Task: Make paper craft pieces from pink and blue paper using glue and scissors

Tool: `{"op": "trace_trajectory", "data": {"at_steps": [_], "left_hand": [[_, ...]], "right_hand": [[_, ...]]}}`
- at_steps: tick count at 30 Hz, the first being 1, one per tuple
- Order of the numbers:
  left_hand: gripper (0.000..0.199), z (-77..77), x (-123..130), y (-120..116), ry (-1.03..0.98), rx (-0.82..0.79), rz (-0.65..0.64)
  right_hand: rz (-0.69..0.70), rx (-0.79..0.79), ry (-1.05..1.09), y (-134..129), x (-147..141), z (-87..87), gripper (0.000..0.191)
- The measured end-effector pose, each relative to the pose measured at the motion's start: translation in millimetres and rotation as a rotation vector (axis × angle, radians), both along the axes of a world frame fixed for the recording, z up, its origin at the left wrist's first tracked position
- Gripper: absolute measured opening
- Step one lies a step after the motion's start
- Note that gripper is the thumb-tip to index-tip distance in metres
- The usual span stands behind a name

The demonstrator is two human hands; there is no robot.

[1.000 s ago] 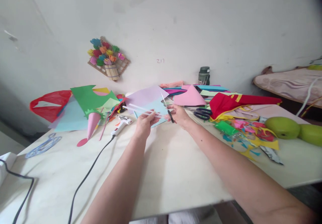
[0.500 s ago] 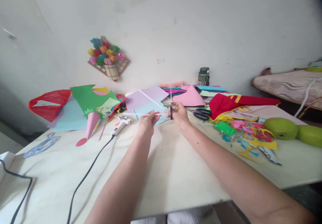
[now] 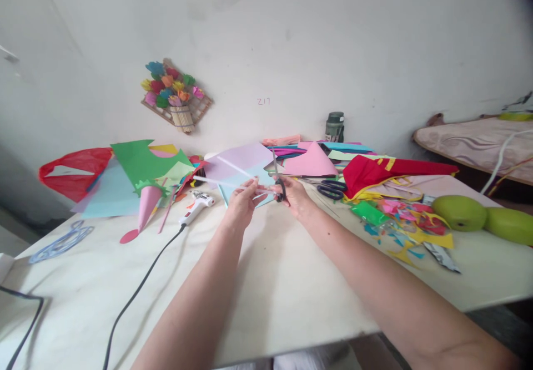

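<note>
Over the middle of the table, my left hand (image 3: pixel 244 199) pinches pale paper strips (image 3: pixel 214 181) that stick out to its left, one of them reaching up across the lilac paper. Just to the right, my right hand (image 3: pixel 292 193) is closed on a pair of scissors (image 3: pixel 280 184) with dark handles, blades pointing up and away. The strips' right end lies by the scissors; whether the blades touch it I cannot tell. Beneath and behind my hands lie lilac paper (image 3: pixel 241 156) and light blue paper (image 3: pixel 263 177).
A white glue gun (image 3: pixel 197 208) with a black cord lies left of my hands, near a pink paper cone (image 3: pixel 149 203) and green paper (image 3: pixel 139 159). At right are dark-handled scissors (image 3: pixel 332 189), red cloth (image 3: pixel 366 173), coloured scraps and green fruits (image 3: pixel 460 212). A bottle (image 3: pixel 335 127) stands behind.
The scissors have turned in my right hand, their blades now leaning left and showing broader. The strips in my left hand now point up to the left and are spread apart.
</note>
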State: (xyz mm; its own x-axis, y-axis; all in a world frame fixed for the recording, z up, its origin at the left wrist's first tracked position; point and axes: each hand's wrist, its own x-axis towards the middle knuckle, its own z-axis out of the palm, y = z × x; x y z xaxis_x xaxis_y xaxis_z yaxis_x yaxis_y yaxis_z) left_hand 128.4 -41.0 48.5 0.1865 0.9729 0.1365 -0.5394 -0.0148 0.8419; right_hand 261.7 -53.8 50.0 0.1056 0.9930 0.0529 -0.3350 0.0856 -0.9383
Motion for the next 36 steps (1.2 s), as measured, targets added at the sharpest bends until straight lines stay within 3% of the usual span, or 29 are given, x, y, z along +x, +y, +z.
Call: {"op": "trace_trajectory", "data": {"at_steps": [4,13,18,36], "left_hand": [[0.021,-0.1,-1.9,3.5,0.043,0.057,0.046],[0.012,4.0,-12.4,12.4,-0.182,-0.025,0.315],[0.007,0.1,-15.6,15.9,-0.257,-0.073,0.404],[0.008,-9.0,-6.7,12.7,-0.222,-0.064,0.282]], "right_hand": [[0.046,0.007,-0.073,0.4,1.2,-4.2,0.033],[0.380,0.008,-0.280,-8.1,5.2,-11.9,0.044],[0.460,0.033,-0.342,-12.1,0.1,-13.2,0.044],[0.419,0.045,-0.406,-11.3,-2.4,-11.4,0.045]]}}
